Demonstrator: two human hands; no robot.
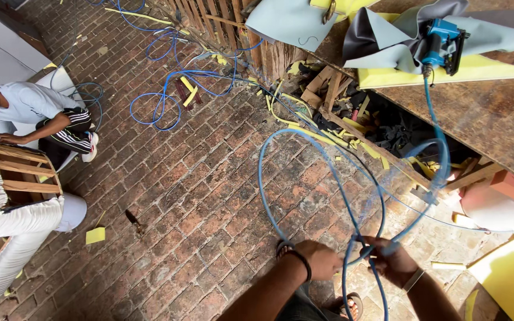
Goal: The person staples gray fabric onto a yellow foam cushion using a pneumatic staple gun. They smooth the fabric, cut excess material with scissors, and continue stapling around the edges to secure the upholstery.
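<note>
- The right hand (395,260) has its fingers curled tight around a thin blue air hose (304,138); the left hand (322,259), wearing a dark wrist band, closes on the same hose just beside it.
- The hose loops over the worn red brick floor (197,196).
- It rises to a blue pneumatic stapler (441,43) on the brown wooden workbench (483,119).
- Another person (43,116) crouches far off by a wooden chair frame (22,169).

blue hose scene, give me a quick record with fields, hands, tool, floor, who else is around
left hand: closed on the blue hose, dark band on the wrist
right hand: grip closed on the same hose where the loop crosses
tool: blue air tool on the wooden bench, hose attached
floor: brick, yellow foam scraps
other person: crouching by a wooden frame
</note>
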